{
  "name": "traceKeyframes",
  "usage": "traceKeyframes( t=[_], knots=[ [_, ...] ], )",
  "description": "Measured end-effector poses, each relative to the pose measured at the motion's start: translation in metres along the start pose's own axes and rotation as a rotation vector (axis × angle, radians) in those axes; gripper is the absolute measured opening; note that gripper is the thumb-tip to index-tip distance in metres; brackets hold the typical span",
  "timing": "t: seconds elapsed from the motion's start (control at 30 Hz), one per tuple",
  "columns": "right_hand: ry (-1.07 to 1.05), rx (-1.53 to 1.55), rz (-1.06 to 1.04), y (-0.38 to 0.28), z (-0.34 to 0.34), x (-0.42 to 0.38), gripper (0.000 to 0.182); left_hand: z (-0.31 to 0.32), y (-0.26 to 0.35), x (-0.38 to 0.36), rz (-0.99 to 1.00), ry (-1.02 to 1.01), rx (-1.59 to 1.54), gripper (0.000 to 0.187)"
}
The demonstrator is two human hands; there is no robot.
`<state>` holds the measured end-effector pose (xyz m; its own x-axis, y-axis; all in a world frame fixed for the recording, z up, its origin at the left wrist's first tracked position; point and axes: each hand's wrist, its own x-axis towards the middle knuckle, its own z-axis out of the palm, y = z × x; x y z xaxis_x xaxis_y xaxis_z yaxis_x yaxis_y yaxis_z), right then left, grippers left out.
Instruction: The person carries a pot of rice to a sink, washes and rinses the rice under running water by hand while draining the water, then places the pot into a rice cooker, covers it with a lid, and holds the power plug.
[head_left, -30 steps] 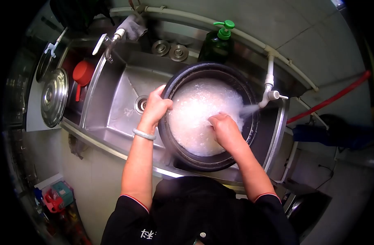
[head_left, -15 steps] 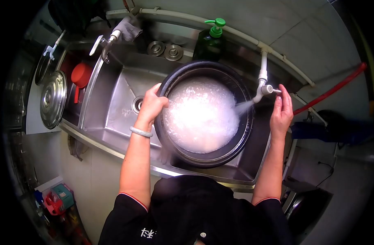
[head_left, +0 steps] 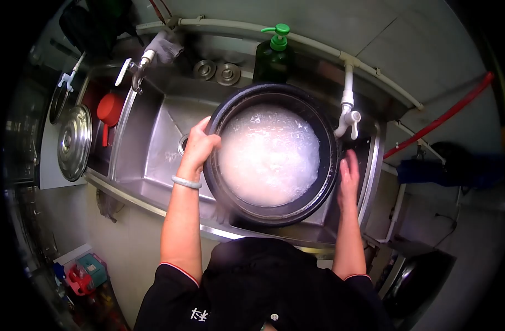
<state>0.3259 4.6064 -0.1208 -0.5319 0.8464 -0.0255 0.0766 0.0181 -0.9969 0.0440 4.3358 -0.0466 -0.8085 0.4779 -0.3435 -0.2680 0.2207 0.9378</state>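
Note:
A large dark round pot (head_left: 314, 199) full of cloudy whitish water (head_left: 269, 157) sits over the right part of the steel sink. My left hand (head_left: 200, 144) grips its left rim, thumb over the edge and fingers on the outside. Close to the pot's right side is my right hand (head_left: 349, 175), slightly blurred, with fingers stretched out and nothing held. Above that hand, the white tap (head_left: 349, 118) has its handle pointing down, and no stream runs from its spout.
Left of the pot lies the sink basin (head_left: 164, 135) with its drain. A green pump bottle (head_left: 273, 58) stands behind. Farther left are a second tap (head_left: 139, 71), a red ladle (head_left: 109, 108) and a metal lid (head_left: 75, 142). A red hose (head_left: 440, 115) runs at the right.
My right hand has left the tap handle and moved down and left beside the pot. The handle has turned down and the water jet has stopped. My left hand stays on the rim.

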Motion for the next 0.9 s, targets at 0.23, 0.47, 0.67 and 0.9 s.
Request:
traceKeyframes(
  t=[0.23,0.47,0.67,0.9],
  knots=[
    [-0.064,0.652,0.35,0.004,0.019,-0.018,0.054,0.001,-0.002,-0.007,0.016,0.017,0.023,0.054],
    [-0.11,0.817,0.387,0.006,0.018,-0.05,0.051,-0.008,0.003,-0.068,0.008,0.065,-0.063,0.056],
    [-0.151,0.884,0.55,0.02,0.035,-0.09,0.053,-0.019,0.049,-0.127,-0.013,0.122,0.027,0.054],
    [-0.265,0.867,0.609,0.014,0.043,-0.109,0.053,-0.028,0.053,-0.181,0.012,0.23,0.161,0.051]
  ],
)
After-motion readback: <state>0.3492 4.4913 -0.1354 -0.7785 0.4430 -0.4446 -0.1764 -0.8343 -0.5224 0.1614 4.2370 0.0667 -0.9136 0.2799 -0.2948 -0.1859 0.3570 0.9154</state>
